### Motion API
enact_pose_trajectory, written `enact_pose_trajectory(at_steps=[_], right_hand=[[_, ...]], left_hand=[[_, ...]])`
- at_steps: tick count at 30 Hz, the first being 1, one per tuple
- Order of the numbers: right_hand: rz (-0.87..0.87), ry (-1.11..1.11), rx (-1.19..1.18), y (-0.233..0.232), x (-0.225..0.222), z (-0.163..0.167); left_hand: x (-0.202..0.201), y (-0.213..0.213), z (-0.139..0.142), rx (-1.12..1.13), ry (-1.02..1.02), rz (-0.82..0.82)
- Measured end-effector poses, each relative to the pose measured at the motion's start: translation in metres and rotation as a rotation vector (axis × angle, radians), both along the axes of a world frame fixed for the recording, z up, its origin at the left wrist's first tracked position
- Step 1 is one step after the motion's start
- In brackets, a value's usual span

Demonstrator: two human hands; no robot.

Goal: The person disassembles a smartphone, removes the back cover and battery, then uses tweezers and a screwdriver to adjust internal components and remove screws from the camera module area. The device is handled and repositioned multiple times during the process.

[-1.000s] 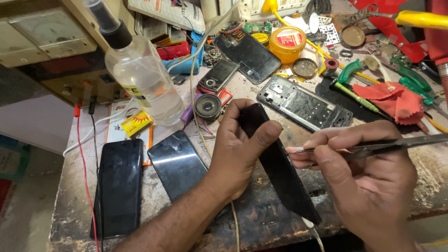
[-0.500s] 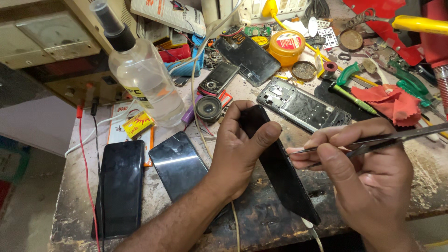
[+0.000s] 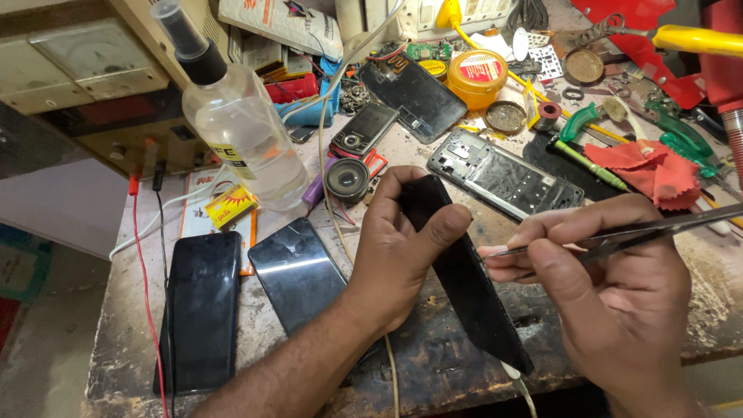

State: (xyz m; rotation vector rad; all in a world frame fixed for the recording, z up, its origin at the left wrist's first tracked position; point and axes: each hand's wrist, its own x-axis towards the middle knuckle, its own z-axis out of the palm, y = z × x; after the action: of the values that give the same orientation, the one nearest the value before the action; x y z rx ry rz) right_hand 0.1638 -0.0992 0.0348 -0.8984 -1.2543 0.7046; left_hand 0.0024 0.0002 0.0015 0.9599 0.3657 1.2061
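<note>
Gripping the upper end of a black phone, the left hand props it on edge on the bench, thumb across its top. The right hand pinches tweezers, their tip just beside the phone's edge. Left of the wrist lie two dark phones, then a clear bottle. A bare phone frame lies behind.
</note>
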Motion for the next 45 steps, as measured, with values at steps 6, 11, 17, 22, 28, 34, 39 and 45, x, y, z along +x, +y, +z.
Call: enact_pose_trajectory(at_steps=[6,11,17,22,28,34,39,45], right_hand=[[0.011,-0.015,0.011,0.004,0.003,-0.001],[0.024,0.11,-0.029,0.008,0.003,-0.004],[0.052,0.09,-0.012,0.006,0.006,-0.004],[0.049,0.069,-0.013,0.007,0.007,-0.003],[0.019,0.111,-0.091,0.011,0.009,-0.002],[0.027,0.202,-0.182,0.018,0.012,-0.002],[0.047,0.219,-0.203,0.022,0.013,-0.001],[0.067,0.246,-0.229,0.026,0.015,-0.002]], left_hand=[[0.0,0.001,0.0,-0.011,0.009,-0.001],[0.0,0.001,0.0,0.002,0.007,0.006],[0.001,0.0,0.001,-0.006,-0.005,0.001],[0.001,-0.001,0.003,-0.002,0.004,0.011],[0.002,-0.004,0.005,-0.005,0.021,0.02],[0.001,-0.004,0.006,-0.008,0.035,0.017],[0.002,-0.005,0.006,-0.007,0.041,0.033],[0.002,-0.004,0.007,-0.015,0.052,0.031]])
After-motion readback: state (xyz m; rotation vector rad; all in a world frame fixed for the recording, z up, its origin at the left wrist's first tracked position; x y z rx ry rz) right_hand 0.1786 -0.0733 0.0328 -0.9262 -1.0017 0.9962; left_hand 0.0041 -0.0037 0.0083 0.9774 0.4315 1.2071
